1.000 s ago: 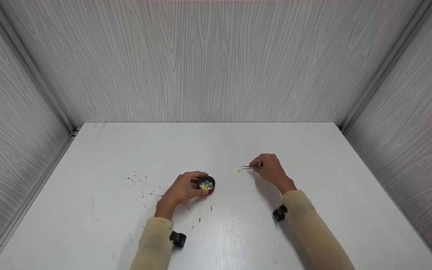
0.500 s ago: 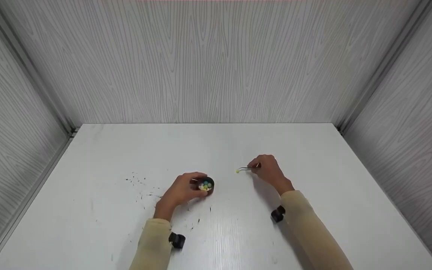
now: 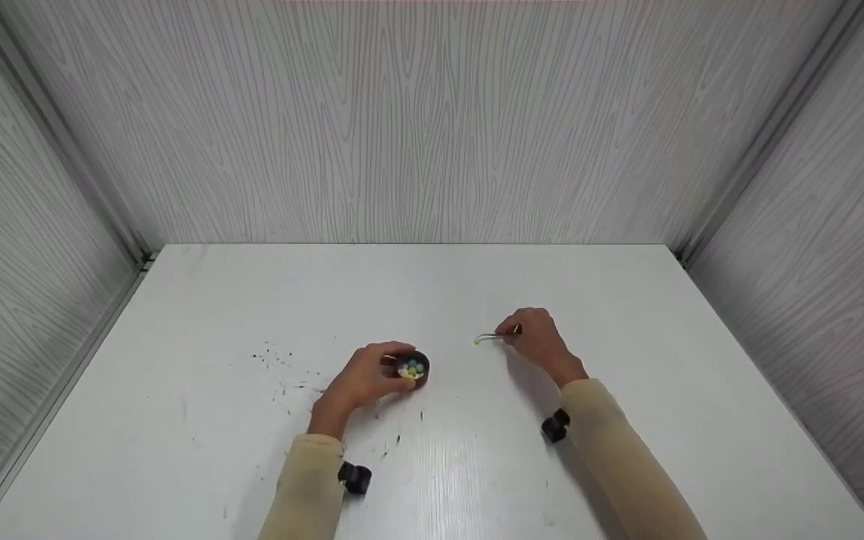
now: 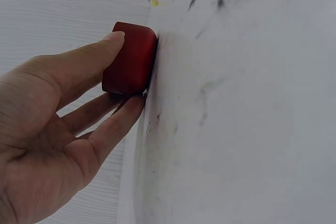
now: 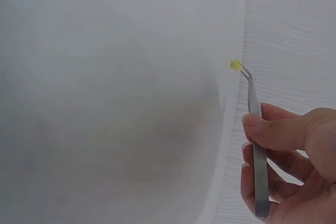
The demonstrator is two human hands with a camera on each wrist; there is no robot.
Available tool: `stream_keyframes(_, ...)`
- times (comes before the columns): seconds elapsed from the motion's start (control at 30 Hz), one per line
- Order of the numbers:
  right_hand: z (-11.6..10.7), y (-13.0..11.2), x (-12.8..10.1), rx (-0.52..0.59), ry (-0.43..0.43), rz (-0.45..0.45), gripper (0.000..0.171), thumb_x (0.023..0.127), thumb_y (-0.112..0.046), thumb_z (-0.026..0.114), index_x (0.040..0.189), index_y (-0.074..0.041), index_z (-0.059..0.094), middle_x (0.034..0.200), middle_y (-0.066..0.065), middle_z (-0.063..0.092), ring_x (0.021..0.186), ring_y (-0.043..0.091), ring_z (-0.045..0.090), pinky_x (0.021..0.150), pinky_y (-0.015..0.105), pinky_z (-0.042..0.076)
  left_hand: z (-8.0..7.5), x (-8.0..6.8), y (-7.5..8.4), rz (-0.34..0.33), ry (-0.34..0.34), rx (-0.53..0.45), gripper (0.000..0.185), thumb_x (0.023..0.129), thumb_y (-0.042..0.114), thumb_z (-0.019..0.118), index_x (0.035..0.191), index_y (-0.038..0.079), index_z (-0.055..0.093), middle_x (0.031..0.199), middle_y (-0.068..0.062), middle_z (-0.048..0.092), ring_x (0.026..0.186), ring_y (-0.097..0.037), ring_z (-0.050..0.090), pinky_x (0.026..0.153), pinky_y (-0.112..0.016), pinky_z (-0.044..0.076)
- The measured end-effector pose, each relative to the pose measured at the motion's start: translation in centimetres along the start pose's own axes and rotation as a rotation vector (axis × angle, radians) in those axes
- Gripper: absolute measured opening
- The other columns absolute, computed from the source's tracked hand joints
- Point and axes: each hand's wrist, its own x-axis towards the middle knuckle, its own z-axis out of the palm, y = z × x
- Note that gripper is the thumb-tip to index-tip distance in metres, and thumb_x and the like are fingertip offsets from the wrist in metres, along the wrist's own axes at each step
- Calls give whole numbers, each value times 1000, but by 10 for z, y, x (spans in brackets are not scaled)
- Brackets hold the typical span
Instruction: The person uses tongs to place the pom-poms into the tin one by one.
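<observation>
My left hand [image 3: 368,375] grips a small round cup [image 3: 423,377] by its sides, thumb on the near side and fingers on the far side. In the left wrist view the cup [image 4: 131,59] is dark red outside and sits on the table. Several small coloured balls [image 3: 412,368], green, blue, yellow and white, lie inside it. To the right, my right hand [image 3: 541,341] pinches metal tweezers [image 5: 258,156] with bent tips. A small yellow ball [image 5: 236,65] is held at those tips, apart from the cup.
The white table [image 3: 627,315] carries dark specks and smudges [image 3: 274,360] left of and below the left hand. Wood-grain panels [image 3: 417,127] stand at the back and on both sides. A black wrist camera [image 3: 355,478] hangs by the left sleeve, another camera [image 3: 556,426] by the right.
Both hands stay almost still. The tweezers, with the yellow ball at their tips, remain in nearly the same spot, and the view shifts only slightly.
</observation>
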Motion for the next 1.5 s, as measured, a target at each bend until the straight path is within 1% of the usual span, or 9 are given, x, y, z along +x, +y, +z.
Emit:
stream_keyframes(0.23,0,-1,1,15,1,-11,17,86,10,74,94,-2,83,89,15,76,85,28,69,80,43,57,0,0,0,-12,2,-18,53,88,10,81,138,11,64,140,-16,63,127,-37,64,108,-51,53)
stream_keyframes(0.33,0,0,0,10,14,-22,17,86,10,74,93,-2,83,89,15,76,84,29,69,79,43,58,0,0,0,-13,0,-9,53,89,10,81,139,12,64,140,-16,63,127,-37,64,107,-51,53)
stream_keyframes(0.47,-1,1,-1,19,18,-15,17,86,10,74,92,-3,83,89,14,77,85,28,69,79,43,57,0,-1,1,-13,-1,3,53,89,11,81,139,13,64,140,-16,63,128,-37,64,108,-51,53)
stream_keyframes(0.67,-2,0,-3,35,4,8,17,87,7,73,95,-4,83,92,13,77,87,28,68,81,43,56,0,-2,2,-17,4,9,53,88,11,82,138,11,64,140,-16,64,128,-37,64,108,-52,53)
stream_keyframes(0.87,-3,-3,-4,26,11,-12,17,87,7,73,96,-4,83,91,14,77,86,27,68,79,41,55,0,-1,2,-8,-2,6,53,88,11,82,138,10,64,139,-17,64,127,-37,64,108,-52,53)
stream_keyframes(1.0,-5,-6,-5,38,17,-18,19,87,7,73,95,-5,84,91,12,77,84,25,67,79,39,54,0,-1,2,-2,-3,1,53,88,11,82,138,9,64,140,-18,64,127,-38,65,108,-52,53)
stream_keyframes(1.23,-8,-13,-6,54,28,-81,20,85,10,74,92,-5,84,88,16,76,82,27,68,74,36,54,0,-2,1,-4,-4,-18,53,89,10,81,139,11,63,140,-16,64,128,-37,64,108,-52,53)
stream_keyframes(1.5,-7,-23,-6,93,26,-93,19,86,10,74,92,-5,84,88,13,76,82,26,68,72,35,55,0,-1,0,5,-3,-8,53,89,11,82,138,11,64,139,-16,64,127,-38,64,108,-52,53)
